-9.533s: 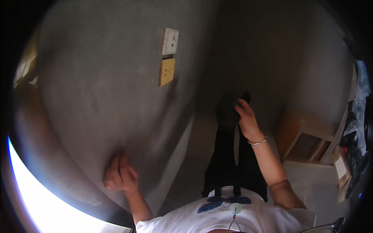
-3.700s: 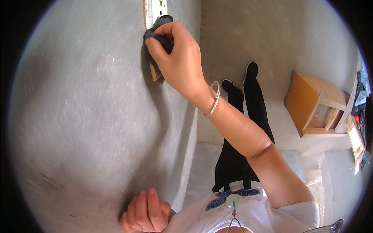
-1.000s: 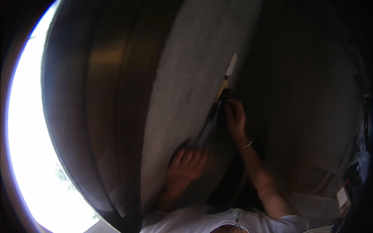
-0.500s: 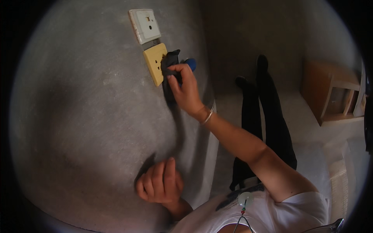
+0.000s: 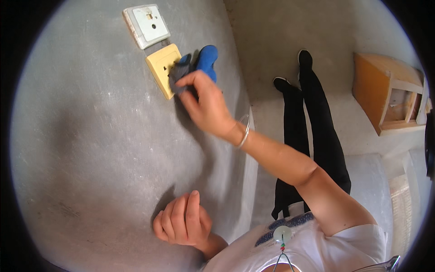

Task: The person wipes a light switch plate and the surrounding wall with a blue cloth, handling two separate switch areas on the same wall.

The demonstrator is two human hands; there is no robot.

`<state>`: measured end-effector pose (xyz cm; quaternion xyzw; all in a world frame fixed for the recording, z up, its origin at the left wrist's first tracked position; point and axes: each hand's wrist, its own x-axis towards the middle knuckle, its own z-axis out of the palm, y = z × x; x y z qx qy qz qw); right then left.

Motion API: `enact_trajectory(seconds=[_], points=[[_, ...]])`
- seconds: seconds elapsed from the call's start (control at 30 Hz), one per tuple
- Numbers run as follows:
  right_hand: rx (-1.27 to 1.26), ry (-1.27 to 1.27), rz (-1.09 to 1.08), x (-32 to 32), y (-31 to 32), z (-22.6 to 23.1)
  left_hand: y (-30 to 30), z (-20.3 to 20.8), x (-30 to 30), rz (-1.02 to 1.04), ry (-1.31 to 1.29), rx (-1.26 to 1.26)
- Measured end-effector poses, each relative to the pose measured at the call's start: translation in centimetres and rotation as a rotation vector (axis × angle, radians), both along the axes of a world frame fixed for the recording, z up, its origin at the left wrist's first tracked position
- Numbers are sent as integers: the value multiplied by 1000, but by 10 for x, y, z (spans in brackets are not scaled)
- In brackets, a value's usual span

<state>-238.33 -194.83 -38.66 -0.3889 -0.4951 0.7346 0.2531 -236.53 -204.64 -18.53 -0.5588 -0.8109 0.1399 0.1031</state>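
My right hand (image 5: 209, 106), with a bracelet at the wrist, pinches a dark grey cloth (image 5: 179, 72) between thumb and fingers. The cloth lies against the right side of a yellow wall socket (image 5: 161, 68) and covers part of its face. Just behind the fingers, a blue piece (image 5: 208, 58) with a rounded end sticks out; whether it belongs to the cloth I cannot tell. Lower down, my left hand (image 5: 183, 220) rests by the grey wall with its fingers curled together, and nothing shows in it.
Above the yellow socket is a white wall plate (image 5: 149, 26) with stained edges. The grey wall (image 5: 104, 136) fills the left side. A wooden box-like piece of furniture (image 5: 374, 90) with an open frame stands on the floor at right, past my legs.
My right hand has moved a little left with the cloth, and more of the blue piece shows. The view has shifted and brightened. My left hand stays curled by the wall.
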Motion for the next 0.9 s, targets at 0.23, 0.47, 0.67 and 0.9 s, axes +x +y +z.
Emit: enact_trajectory(seconds=[0.23,0.47,0.67,0.9], points=[[-92,-155,60,0,6,-23,0,-7,-2,29,-11,-4],[17,-64,-24,-5,14,-15,-1,-5,1,48,-16,-1],[-67,63,54,3,8,12,3,-3,-3,42,-2,-6],[-107,-59,58,2,14,-11,4,-8,-1,35,-3,-19]])
